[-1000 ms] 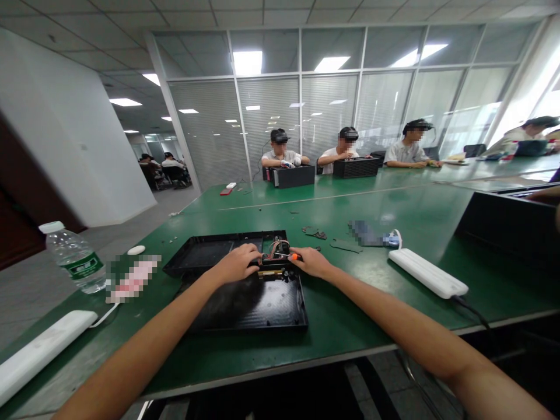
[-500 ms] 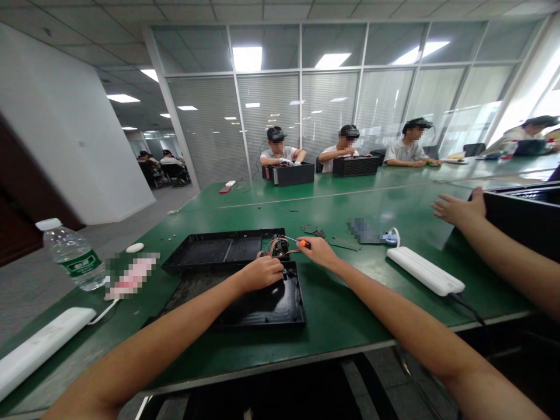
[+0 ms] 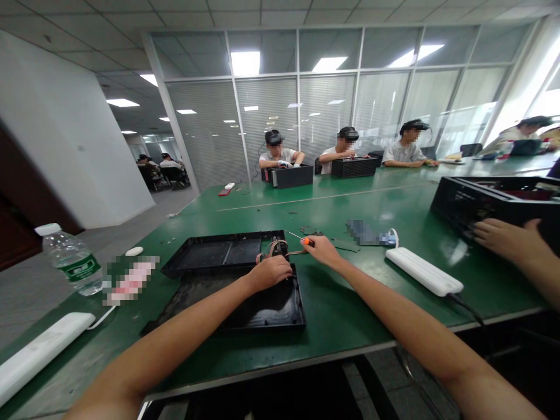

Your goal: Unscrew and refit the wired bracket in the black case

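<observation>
Centrally, a person's right hand (image 3: 322,251) is curled around a screwdriver (image 3: 309,242) with an orange and black handle, its thin shaft pointing left towards the far corner of a shallow black casing half. The left hand (image 3: 270,273) is loosely closed, its fingers bent down at the right end of the nearer casing half (image 3: 271,315); whether the fingertips pinch something small cannot be told, as the hand's own back covers them. Both casing halves lie open on a green bench (image 3: 345,318), one behind the other, and the farther casing half (image 3: 205,254) has a bundle of thin wires (image 3: 276,248) at its right end, partly hidden behind the left hand. The screwdriver's tip is too small to show whether it touches anything. The left forearm crosses the nearer half, blocking part of its floor. Right of the casing lie dark scraps (image 3: 347,247), a pixelated bluish item (image 3: 365,233) and a white power strip (image 3: 424,272). Left are a pixelated pink item (image 3: 136,280), a water bottle (image 3: 75,265) and another white strip (image 3: 44,353), cut off by the frame. At far right, a co-worker's hand (image 3: 510,239) is spread beside a black box (image 3: 476,201), the arm cut off.
</observation>
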`<state>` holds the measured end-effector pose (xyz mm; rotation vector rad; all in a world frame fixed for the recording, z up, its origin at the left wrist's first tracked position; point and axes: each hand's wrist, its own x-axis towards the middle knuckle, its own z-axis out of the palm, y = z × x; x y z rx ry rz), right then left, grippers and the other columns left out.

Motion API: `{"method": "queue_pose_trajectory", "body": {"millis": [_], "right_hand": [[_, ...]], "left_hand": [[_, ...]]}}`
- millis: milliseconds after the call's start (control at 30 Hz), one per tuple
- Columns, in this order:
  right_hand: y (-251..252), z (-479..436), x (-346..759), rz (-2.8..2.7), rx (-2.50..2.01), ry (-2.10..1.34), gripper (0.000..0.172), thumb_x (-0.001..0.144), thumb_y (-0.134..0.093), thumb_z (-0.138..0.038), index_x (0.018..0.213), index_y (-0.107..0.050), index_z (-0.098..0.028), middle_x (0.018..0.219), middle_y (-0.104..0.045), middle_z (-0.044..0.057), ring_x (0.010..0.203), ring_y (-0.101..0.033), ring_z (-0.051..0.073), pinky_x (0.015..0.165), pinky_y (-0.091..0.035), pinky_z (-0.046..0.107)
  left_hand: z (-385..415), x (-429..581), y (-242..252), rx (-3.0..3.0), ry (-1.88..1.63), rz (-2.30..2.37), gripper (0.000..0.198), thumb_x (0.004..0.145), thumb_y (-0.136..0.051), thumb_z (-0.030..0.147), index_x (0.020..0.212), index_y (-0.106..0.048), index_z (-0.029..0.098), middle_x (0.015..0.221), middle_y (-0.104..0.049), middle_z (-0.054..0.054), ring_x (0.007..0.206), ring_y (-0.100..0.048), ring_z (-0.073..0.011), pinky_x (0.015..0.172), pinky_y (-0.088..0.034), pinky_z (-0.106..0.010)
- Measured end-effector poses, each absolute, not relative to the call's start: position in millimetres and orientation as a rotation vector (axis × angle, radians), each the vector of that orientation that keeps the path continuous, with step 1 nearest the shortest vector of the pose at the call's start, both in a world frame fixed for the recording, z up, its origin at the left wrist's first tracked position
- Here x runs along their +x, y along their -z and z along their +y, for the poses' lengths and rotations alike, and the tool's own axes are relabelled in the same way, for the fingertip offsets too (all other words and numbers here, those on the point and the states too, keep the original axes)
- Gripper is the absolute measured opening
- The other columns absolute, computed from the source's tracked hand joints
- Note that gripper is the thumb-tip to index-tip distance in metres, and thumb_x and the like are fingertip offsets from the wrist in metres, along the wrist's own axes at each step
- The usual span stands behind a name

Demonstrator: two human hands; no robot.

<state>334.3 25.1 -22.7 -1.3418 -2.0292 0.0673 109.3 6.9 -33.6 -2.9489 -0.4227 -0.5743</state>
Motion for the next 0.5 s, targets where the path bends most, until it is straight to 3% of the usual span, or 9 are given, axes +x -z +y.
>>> {"method": "queue_pose_trajectory", "body": {"millis": [67, 167, 300, 400, 500], "right_hand": [[22, 25, 333, -2.019, -1.341, -0.080, 0.027, 0.082, -0.044, -0.037, 0.079, -0.064, -0.020, 0.077, -0.066, 0.004, 0.072, -0.059, 0.018, 0.068, -0.041, 0.025], [20, 24, 332, -1.959, -1.315, -0.171, 0.026, 0.078, -0.048, -0.036, 0.095, -0.055, -0.018, 0.081, -0.062, 0.004, 0.072, -0.057, 0.016, 0.067, -0.041, 0.026], [8, 18, 344, -1.985, -1.251, -0.640, 0.037, 0.072, -0.050, -0.024, 0.106, -0.039, -0.018, 0.079, -0.054, -0.001, 0.058, -0.050, 0.010, 0.056, -0.041, 0.023], [-11, 12, 363, -2.031, -1.047, -0.951, 0.033, 0.072, -0.052, -0.025, 0.102, -0.043, -0.017, 0.074, -0.052, -0.002, 0.058, -0.049, 0.009, 0.054, -0.041, 0.022], [-27, 7, 377, -1.924, -0.979, -0.918, 0.038, 0.076, -0.052, -0.037, 0.107, -0.046, -0.015, 0.068, -0.054, -0.001, 0.052, -0.047, 0.009, 0.049, -0.039, 0.021]], "left_hand": [[8, 108, 35, -2.979, 0.590, -0.458, 0.025, 0.091, -0.040, 0.025, 0.097, -0.061, 0.014, 0.094, -0.060, -0.009, 0.089, -0.052, -0.0165, 0.086, -0.042, -0.032], [7, 107, 34, -3.023, 0.614, -0.513, 0.022, 0.089, -0.044, 0.025, 0.094, -0.063, 0.015, 0.092, -0.059, -0.008, 0.088, -0.053, -0.0162, 0.083, -0.043, -0.031], [4, 106, 33, -3.064, 0.681, -0.532, 0.018, 0.086, -0.049, 0.022, 0.090, -0.065, 0.015, 0.094, -0.058, -0.008, 0.091, -0.052, -0.0162, 0.083, -0.043, -0.031], [2, 105, 33, -3.076, 0.712, -0.491, 0.018, 0.086, -0.048, 0.020, 0.091, -0.064, 0.015, 0.096, -0.059, -0.008, 0.093, -0.052, -0.0162, 0.085, -0.042, -0.031], [0, 104, 32, -3.073, 0.693, -0.429, 0.020, 0.087, -0.044, 0.019, 0.092, -0.063, 0.015, 0.096, -0.060, -0.008, 0.093, -0.052, -0.0161, 0.088, -0.041, -0.031]]}}
